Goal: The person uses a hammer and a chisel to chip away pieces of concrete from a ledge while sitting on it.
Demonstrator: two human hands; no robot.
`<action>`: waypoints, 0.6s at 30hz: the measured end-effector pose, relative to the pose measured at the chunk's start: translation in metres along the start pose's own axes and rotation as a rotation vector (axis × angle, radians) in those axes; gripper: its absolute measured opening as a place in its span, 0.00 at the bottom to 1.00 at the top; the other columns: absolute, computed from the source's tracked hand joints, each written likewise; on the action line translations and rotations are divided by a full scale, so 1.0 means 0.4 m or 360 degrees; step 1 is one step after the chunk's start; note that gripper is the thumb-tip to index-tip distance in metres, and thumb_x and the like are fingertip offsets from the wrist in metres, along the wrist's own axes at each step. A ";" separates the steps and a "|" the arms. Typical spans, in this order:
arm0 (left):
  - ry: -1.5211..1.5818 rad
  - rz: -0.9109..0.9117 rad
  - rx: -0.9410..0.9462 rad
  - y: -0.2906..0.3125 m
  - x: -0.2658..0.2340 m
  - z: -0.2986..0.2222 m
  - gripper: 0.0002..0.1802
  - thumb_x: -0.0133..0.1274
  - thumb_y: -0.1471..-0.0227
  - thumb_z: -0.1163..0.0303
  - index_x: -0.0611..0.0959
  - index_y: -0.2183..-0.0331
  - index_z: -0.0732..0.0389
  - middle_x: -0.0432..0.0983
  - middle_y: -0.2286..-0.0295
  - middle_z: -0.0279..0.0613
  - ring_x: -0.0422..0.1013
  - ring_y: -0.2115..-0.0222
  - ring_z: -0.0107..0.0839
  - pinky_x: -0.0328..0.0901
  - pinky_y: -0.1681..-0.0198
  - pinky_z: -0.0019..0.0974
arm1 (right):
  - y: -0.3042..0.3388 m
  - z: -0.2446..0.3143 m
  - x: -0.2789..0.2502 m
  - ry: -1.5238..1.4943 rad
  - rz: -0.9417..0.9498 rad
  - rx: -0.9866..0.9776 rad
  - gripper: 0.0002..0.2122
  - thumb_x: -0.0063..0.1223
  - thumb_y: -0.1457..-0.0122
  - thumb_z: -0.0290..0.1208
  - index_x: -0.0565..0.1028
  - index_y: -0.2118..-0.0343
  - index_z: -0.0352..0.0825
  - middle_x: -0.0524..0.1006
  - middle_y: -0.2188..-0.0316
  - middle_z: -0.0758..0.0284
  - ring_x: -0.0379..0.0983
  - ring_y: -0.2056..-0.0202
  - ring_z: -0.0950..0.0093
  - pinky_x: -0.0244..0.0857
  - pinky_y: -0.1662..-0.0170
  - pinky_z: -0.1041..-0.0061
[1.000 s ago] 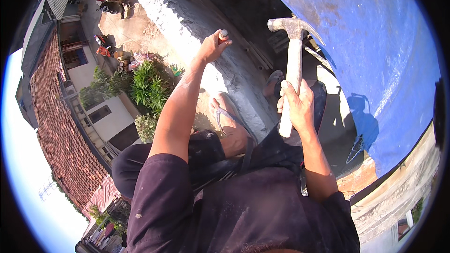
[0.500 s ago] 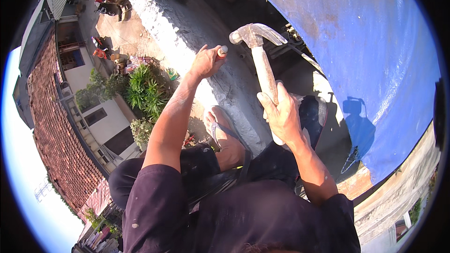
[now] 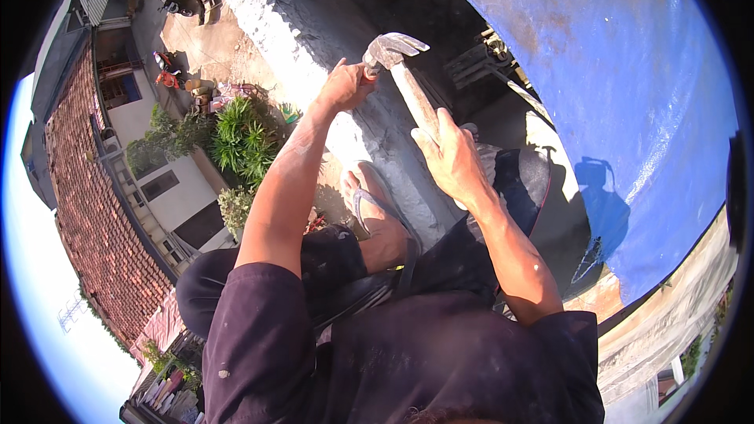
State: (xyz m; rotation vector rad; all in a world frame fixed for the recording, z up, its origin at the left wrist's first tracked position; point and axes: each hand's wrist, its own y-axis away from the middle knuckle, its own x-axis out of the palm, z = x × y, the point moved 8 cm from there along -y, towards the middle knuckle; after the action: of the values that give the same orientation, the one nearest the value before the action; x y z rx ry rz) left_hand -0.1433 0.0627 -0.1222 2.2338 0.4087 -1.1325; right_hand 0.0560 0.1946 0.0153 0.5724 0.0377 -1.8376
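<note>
My right hand (image 3: 454, 159) is closed round the pale, worn handle of a claw hammer (image 3: 414, 99). The hammer's head is at the top end of a tool in my left hand (image 3: 344, 86), and whether they touch I cannot tell. Of that tool, probably a chisel (image 3: 369, 74), only a bit of orange grip shows; its blade is hidden. My left fist stands over the rough white and grey top of a wall (image 3: 294, 55). A foot in a flip-flop (image 3: 377, 216) rests on the same wall, nearer to me.
On the left, far below, lie a yard with green plants (image 3: 242, 133), parked motorbikes (image 3: 167, 67) and a house with a tiled roof (image 3: 98, 196). To the right hangs a big blue tarp (image 3: 628, 86). Between wall and tarp is a dark drop with timber pieces (image 3: 475, 64).
The hammer has swung left and down, its head coming from apart to the top of the tool in my left hand. My left hand has barely moved.
</note>
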 end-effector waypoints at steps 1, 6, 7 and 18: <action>0.0054 -0.0015 0.0026 0.008 -0.009 0.003 0.13 0.59 0.46 0.61 0.82 0.61 0.56 0.83 0.66 0.43 0.78 0.58 0.43 0.51 0.33 0.58 | 0.012 0.033 -0.025 -0.0056 -0.0057 -0.0053 0.18 0.54 0.35 0.36 0.68 0.57 0.22 0.78 0.76 0.43 0.76 0.68 0.43 0.68 0.72 0.55; 0.0066 0.0048 -0.0002 0.012 -0.028 -0.012 0.11 0.60 0.48 0.62 0.82 0.63 0.56 0.83 0.70 0.41 0.79 0.61 0.44 0.52 0.34 0.60 | 0.040 0.149 -0.138 -0.0827 -0.0609 -0.0419 0.13 0.58 0.35 0.32 0.69 0.58 0.27 0.74 0.77 0.63 0.71 0.78 0.76 0.66 0.73 0.74; 0.0059 0.0037 0.0009 0.010 -0.031 -0.018 0.11 0.60 0.48 0.63 0.81 0.63 0.56 0.83 0.70 0.44 0.79 0.61 0.46 0.54 0.34 0.57 | 0.044 0.140 -0.137 -0.0887 -0.0750 -0.0544 0.14 0.58 0.35 0.32 0.68 0.57 0.26 0.74 0.77 0.63 0.73 0.78 0.74 0.66 0.74 0.73; 0.0189 -0.0075 -0.0023 0.032 -0.036 0.007 0.13 0.63 0.52 0.62 0.82 0.67 0.58 0.81 0.72 0.52 0.77 0.65 0.54 0.64 0.43 0.48 | 0.044 0.089 -0.066 -0.0350 -0.0190 -0.0193 0.14 0.57 0.35 0.34 0.69 0.59 0.26 0.78 0.77 0.51 0.80 0.71 0.50 0.69 0.72 0.63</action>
State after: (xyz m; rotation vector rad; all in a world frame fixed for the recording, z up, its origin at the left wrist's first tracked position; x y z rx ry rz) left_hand -0.1469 0.0511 -0.1072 2.2968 0.5188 -1.0200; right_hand 0.0650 0.2009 0.0617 0.2868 0.0361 -1.9899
